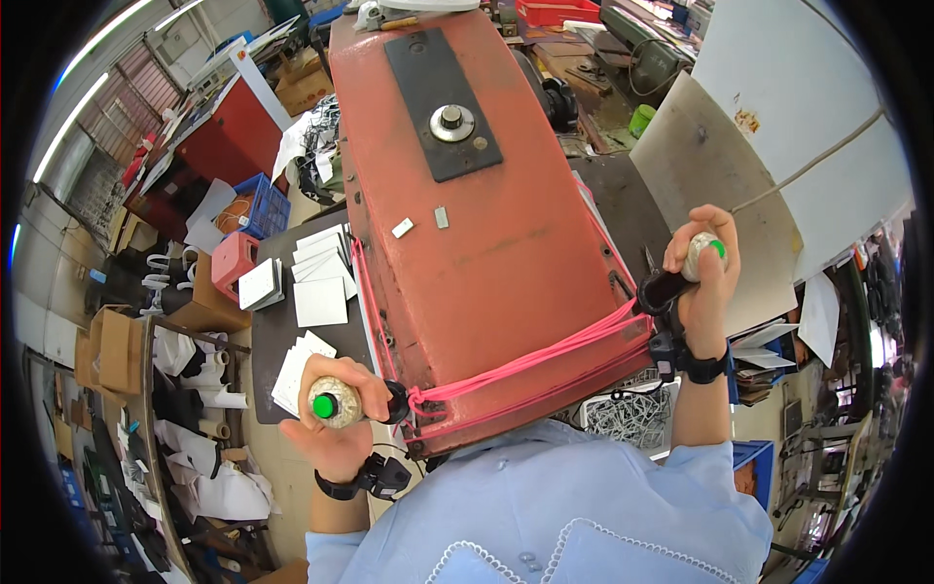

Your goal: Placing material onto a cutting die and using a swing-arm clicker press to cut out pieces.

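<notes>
My left hand (333, 445) is wrapped around a pale, wrapped handle with a green button (324, 405) on its end. On the other side, my right hand (708, 310) grips a matching handle with a green button (718, 249). Both handles come off the front corners of a large red machine arm (486, 282) in front of me. Bright pink cord (530, 352) is strung across its front edge between the two sides. A black plate (443, 107) with a round dial knob (451, 119) is fixed on top. Each wrist wears a black strapped device.
Stacks of white sheets (321, 302) lie on the dark table left of the arm. A white tray of metal parts (630, 417) sits below its right front corner. Two small pale pieces (403, 228) rest on the red top. A large pale panel (720, 175) stands at the right.
</notes>
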{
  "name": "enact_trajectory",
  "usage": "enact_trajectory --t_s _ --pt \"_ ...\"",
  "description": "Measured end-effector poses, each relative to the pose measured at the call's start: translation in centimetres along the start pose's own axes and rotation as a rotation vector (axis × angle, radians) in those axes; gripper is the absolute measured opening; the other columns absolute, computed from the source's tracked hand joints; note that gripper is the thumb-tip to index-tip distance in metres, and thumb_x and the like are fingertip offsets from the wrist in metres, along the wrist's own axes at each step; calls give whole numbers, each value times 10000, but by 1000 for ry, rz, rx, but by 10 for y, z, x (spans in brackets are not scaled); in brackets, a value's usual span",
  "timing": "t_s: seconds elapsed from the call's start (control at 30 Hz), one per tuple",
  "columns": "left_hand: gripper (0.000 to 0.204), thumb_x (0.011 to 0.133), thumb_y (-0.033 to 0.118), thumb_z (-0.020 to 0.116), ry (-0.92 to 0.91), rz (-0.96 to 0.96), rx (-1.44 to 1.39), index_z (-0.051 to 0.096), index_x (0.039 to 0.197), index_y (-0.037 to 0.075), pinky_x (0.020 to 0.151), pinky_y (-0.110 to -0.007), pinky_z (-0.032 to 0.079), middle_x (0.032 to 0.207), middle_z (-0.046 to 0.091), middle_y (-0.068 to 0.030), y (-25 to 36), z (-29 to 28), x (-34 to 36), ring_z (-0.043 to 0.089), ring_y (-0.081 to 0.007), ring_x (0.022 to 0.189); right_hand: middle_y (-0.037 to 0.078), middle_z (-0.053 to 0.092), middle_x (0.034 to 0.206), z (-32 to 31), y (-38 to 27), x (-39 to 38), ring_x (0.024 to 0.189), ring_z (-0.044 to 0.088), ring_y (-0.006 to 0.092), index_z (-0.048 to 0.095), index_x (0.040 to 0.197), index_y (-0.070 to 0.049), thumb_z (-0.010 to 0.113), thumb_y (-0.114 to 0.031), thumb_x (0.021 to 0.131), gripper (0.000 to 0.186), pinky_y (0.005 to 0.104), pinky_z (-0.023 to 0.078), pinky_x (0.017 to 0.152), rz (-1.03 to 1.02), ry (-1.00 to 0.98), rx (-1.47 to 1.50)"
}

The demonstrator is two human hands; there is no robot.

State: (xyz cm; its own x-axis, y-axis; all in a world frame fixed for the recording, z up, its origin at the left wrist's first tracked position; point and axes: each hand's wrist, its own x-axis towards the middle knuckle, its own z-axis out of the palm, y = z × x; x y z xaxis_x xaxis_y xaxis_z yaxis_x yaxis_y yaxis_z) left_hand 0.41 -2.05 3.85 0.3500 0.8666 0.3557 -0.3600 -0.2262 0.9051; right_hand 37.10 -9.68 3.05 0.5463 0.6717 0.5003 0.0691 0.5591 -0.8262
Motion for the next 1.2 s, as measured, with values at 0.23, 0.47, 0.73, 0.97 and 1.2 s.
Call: enact_trajectory --t_s 0.23,0.47,0.73,0.97,1.2 --pt "803 834 628 690 -309 -35 -183 458 1253 -17 763 -338 495 929 587 -135 -8 22 3 598 -175 799 70 606 855 -56 -6 46 793 580 136 547 1220 38 622 -262 945 415 270 470 726 105 -145 -96" --pt "770 865 271 757 -547 143 133 341 1463 23 1018 -431 440 1386 510 -218 -31 70 13 513 -317 1272 166 616 1269 -57 -17 48 1207 571 232 495 1358 18 507 -280 1036 439 360 385 1089 -307 379 -997" --pt "302 891 100 676 -444 88 910 655 1184 34 995 -386 467 1235 646 -154 -113 -13 23 565 -326 1212 141 610 1217 29 -14 -59 1107 579 196 419 1388 36 431 -486 1033 631 345 432 983 146 -229 -58" --pt "246 899 115 657 -441 270 1079 677 1128 28 962 -394 483 1236 652 -116 -140 -20 31 575 -339 1167 136 502 1343 6 1 -30 1182 510 207 329 1446 23 584 -167 982 562 345 380 1031 -37 215 -488" --pt "235 872 111 692 -400 273 1041 691 1095 37 950 -389 490 1219 660 -96 -147 -24 32 579 -315 1158 204 512 1358 48 51 -71 1281 453 398 599 1213 -49 658 -129 861 366 471 351 1079 -215 -215 -1083"
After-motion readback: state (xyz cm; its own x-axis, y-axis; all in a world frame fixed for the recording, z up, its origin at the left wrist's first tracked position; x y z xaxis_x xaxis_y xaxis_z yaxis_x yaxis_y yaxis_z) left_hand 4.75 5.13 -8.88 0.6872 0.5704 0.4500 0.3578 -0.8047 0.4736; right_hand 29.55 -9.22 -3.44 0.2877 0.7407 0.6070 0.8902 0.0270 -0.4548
